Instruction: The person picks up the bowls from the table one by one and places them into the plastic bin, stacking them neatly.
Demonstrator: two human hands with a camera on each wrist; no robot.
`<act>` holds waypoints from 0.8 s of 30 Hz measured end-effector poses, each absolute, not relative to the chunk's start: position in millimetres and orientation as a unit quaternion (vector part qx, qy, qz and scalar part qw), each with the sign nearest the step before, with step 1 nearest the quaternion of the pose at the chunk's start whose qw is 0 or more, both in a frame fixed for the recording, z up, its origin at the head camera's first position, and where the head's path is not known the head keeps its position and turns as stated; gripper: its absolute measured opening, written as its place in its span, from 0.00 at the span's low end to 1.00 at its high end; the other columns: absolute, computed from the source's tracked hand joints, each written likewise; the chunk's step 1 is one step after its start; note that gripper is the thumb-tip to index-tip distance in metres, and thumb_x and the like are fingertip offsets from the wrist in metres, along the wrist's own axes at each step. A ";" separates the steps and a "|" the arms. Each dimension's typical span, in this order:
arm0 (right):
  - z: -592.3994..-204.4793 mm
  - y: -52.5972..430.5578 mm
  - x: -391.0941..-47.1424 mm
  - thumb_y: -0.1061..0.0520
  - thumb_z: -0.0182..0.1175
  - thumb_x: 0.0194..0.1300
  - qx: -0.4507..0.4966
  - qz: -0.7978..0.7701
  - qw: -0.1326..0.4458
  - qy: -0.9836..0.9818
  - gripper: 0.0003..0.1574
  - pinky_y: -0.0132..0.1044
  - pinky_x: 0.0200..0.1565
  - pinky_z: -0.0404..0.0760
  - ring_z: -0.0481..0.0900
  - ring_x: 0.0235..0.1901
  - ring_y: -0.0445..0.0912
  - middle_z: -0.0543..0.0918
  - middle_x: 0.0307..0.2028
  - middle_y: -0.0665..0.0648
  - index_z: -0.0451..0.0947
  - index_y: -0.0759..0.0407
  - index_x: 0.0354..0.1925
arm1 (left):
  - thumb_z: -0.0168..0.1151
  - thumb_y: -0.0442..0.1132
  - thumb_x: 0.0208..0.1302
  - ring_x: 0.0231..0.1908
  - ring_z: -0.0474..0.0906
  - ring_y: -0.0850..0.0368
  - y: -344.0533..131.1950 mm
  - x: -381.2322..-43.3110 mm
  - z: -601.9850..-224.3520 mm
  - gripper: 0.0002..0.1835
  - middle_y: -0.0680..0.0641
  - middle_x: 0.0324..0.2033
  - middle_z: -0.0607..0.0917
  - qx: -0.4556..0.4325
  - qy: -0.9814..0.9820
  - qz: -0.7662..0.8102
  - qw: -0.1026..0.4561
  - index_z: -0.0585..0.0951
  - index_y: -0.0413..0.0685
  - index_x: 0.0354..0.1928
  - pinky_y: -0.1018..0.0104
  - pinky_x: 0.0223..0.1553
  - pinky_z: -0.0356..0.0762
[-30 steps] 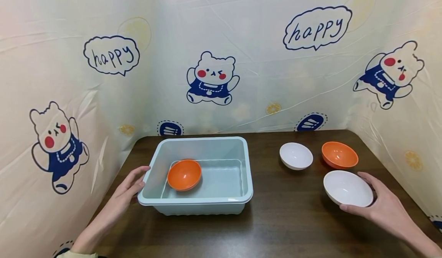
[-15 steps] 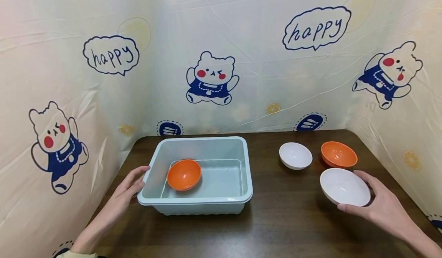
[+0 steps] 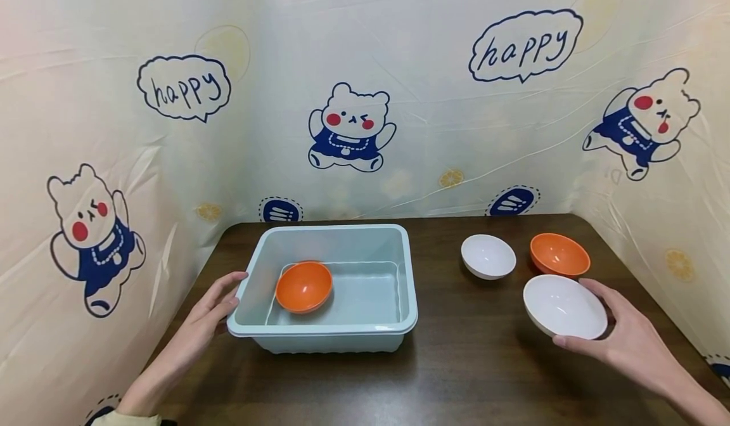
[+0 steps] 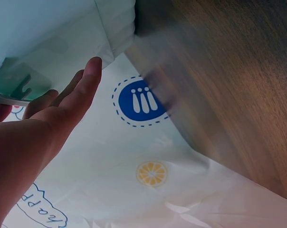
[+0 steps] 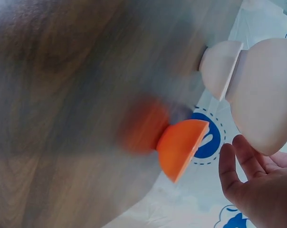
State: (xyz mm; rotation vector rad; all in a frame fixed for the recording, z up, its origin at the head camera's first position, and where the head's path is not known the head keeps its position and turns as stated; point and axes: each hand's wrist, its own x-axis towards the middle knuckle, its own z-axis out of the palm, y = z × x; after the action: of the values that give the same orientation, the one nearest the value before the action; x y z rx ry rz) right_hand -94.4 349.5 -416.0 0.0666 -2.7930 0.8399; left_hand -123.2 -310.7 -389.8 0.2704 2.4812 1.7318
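My right hand (image 3: 618,334) grips a white bowl (image 3: 564,307) by its right side, thumb at the near edge and fingers at the far edge. The bowl is held above the table; its outside (image 5: 267,90) fills the upper right of the right wrist view. My left hand (image 3: 208,315) touches the left side of a pale blue plastic tub (image 3: 322,330). In the left wrist view, the left hand's fingers (image 4: 81,92) lie fairly straight along the tub's outer wall. Inside the tub, toward its left, sits an orange bowl (image 3: 304,288).
A smaller white bowl (image 3: 488,257) and another orange bowl (image 3: 559,254) stand at the back right of the dark wooden table (image 3: 456,375). Printed cloth (image 3: 428,96) hangs behind the table and along both sides.
My right hand has moved slightly left and away from me, carrying the white bowl. My left hand and the tub stay in place.
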 end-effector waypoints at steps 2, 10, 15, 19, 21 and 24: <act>-414.9 347.6 -94.6 0.42 0.88 0.42 0.025 0.287 0.117 -0.951 0.70 0.32 0.36 0.69 0.75 0.51 0.65 0.75 0.63 0.72 0.64 0.62 0.75 | 0.41 0.43 0.88 0.57 0.76 0.67 -310.7 -123.7 -389.4 0.26 0.27 0.74 0.66 0.089 0.816 0.569 0.052 0.55 0.42 0.78 0.63 0.47 0.79; -409.8 339.7 -93.6 0.43 0.89 0.41 0.038 0.297 0.126 -0.946 0.69 0.28 0.37 0.69 0.76 0.50 0.64 0.76 0.62 0.70 0.66 0.60 0.74 | 0.41 0.43 0.88 0.58 0.75 0.70 -310.7 -124.8 -388.4 0.26 0.27 0.75 0.64 0.088 0.818 0.566 0.053 0.55 0.42 0.79 0.63 0.48 0.79; -404.2 334.5 -92.9 0.42 0.88 0.42 0.039 0.294 0.119 -0.947 0.69 0.31 0.36 0.71 0.76 0.49 0.62 0.76 0.63 0.69 0.65 0.59 0.75 | 0.41 0.43 0.88 0.57 0.76 0.68 -311.2 -124.9 -389.1 0.26 0.27 0.74 0.65 0.091 0.817 0.568 0.051 0.55 0.42 0.78 0.63 0.48 0.79; -399.6 330.0 -92.1 0.42 0.88 0.42 0.041 0.295 0.117 -0.947 0.69 0.32 0.36 0.72 0.76 0.48 0.58 0.77 0.62 0.67 0.65 0.58 0.75 | 0.41 0.42 0.88 0.55 0.77 0.65 -311.6 -124.8 -390.7 0.25 0.27 0.72 0.67 0.096 0.815 0.570 0.047 0.56 0.41 0.78 0.63 0.47 0.79; -397.4 327.9 -91.5 0.42 0.89 0.42 0.042 0.298 0.119 -0.946 0.68 0.32 0.36 0.72 0.76 0.47 0.49 0.77 0.61 0.66 0.66 0.56 0.75 | 0.41 0.43 0.88 0.55 0.77 0.64 -311.5 -124.7 -391.2 0.25 0.27 0.72 0.68 0.096 0.814 0.571 0.046 0.56 0.41 0.78 0.63 0.47 0.79; -394.5 325.1 -90.5 0.42 0.89 0.42 0.046 0.302 0.122 -0.944 0.67 0.32 0.37 0.72 0.73 0.44 0.38 0.78 0.60 0.64 0.67 0.54 0.74 | 0.41 0.43 0.88 0.55 0.77 0.64 -311.2 -124.7 -391.1 0.25 0.27 0.72 0.68 0.095 0.814 0.571 0.047 0.56 0.41 0.78 0.63 0.47 0.79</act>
State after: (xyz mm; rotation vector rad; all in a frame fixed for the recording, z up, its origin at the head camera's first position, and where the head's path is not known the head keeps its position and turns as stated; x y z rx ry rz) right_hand -90.5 325.1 -394.5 0.1349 -2.7558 0.8811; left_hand -124.7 -311.2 -391.1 0.2903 2.4825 1.7434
